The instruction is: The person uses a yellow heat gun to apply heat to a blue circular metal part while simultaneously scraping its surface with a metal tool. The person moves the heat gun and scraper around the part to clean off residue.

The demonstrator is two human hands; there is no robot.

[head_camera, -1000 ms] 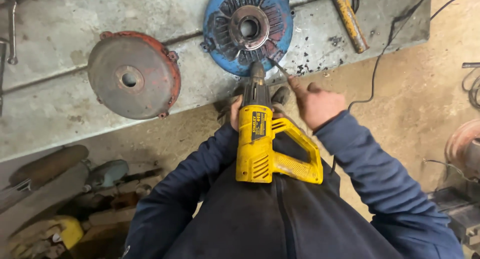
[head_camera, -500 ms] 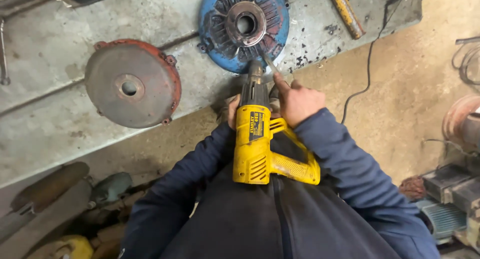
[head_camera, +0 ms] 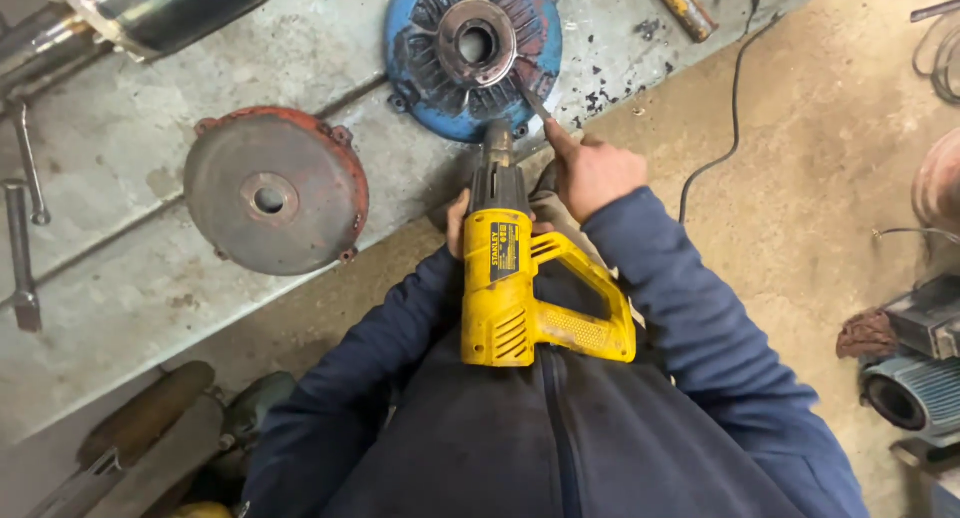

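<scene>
A yellow heat gun rests on my lap, its dark nozzle aimed at the near rim of a blue motor end cover lying on a grey slab. My left hand is mostly hidden behind the gun's barrel and steadies it. My right hand grips a thin metal scraper whose tip touches the blue cover's ribbed inner face. Flakes of blue paint lie around the cover.
A red-rimmed grey end cover lies left of the blue one. A shiny cylinder sits at top left, wrenches at far left, a yellow-handled tool at top. A black cord crosses the floor. Motors stand right.
My right hand has moved the scraper's tip up onto the blue cover's inner face. The view has shifted, so the slab and covers appear lower and further left.
</scene>
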